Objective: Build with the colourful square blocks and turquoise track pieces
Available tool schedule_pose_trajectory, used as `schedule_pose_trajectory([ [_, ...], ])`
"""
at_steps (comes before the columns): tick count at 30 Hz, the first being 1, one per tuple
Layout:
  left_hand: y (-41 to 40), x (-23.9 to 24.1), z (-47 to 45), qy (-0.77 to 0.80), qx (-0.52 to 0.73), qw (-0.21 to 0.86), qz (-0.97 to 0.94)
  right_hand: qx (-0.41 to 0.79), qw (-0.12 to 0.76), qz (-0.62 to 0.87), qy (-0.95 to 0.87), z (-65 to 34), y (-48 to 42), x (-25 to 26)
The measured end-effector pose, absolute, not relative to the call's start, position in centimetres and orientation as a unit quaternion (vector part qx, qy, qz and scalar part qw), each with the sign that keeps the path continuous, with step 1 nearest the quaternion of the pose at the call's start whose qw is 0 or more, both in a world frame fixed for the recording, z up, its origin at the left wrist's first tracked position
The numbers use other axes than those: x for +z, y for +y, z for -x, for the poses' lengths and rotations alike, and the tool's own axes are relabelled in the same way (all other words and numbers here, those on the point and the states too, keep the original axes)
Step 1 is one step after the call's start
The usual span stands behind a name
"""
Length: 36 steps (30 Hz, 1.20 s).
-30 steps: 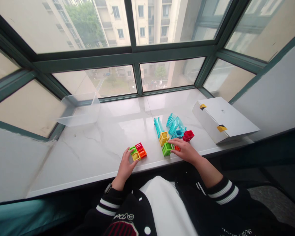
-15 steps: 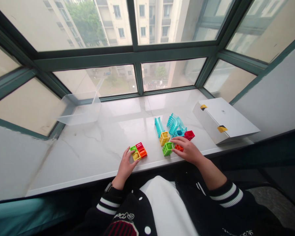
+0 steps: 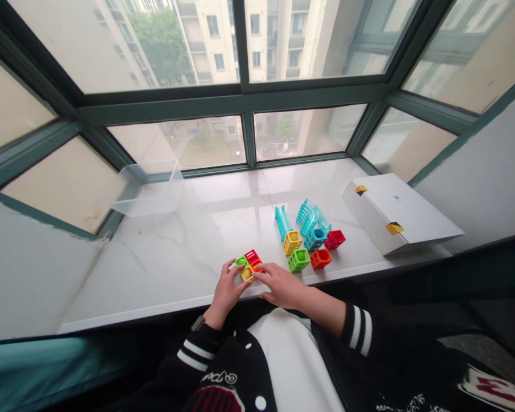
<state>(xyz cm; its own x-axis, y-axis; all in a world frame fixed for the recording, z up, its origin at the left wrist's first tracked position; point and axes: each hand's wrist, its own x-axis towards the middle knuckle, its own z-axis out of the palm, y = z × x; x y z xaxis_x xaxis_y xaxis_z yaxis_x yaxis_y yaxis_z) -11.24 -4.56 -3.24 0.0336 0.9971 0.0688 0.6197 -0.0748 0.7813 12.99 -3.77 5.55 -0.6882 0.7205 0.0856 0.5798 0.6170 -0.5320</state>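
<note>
- Your left hand (image 3: 226,292): curled, gripping the four-cube plastic block cluster (image 3: 248,265) from its left.
- Your right hand (image 3: 283,286): gripping the cluster from its right.
- Cluster: on the marble windowsill (image 3: 154,257); green cube (image 3: 299,260) and orange cube (image 3: 321,258) lie right of it.

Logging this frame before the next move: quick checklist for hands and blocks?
1. Left hand on block cluster: ok.
2. Right hand on block cluster: ok.
3. Block cluster pieces locked together: cannot tell.
4. Block cluster back from front edge of sill: ok.
5. Green cube apart from right hand: ok.
</note>
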Motion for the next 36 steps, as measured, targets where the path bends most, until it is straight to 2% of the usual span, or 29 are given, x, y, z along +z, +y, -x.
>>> schedule_pose_trajectory([
  [3,-4.7,-3.4,11.4,0.612,0.330,0.289,-0.658,0.229,0.078,0.383,-0.891,-11.3,-3.4,2.8],
  [8,-4.5,-3.4,12.1,0.611,0.334,0.306,-0.649,0.208,0.045,0.399,-0.892,-10.6,-2.9,1.3],
  [23,-3.9,-3.2,11.9,0.590,0.336,0.289,-0.675,0.202,0.026,0.416,-0.886,-10.6,-2.8,1.7],
  [36,-4.1,-2.7,13.7,0.685,0.325,0.293,-0.583,0.214,0.028,0.417,-0.883,-10.7,-2.8,2.0],
])
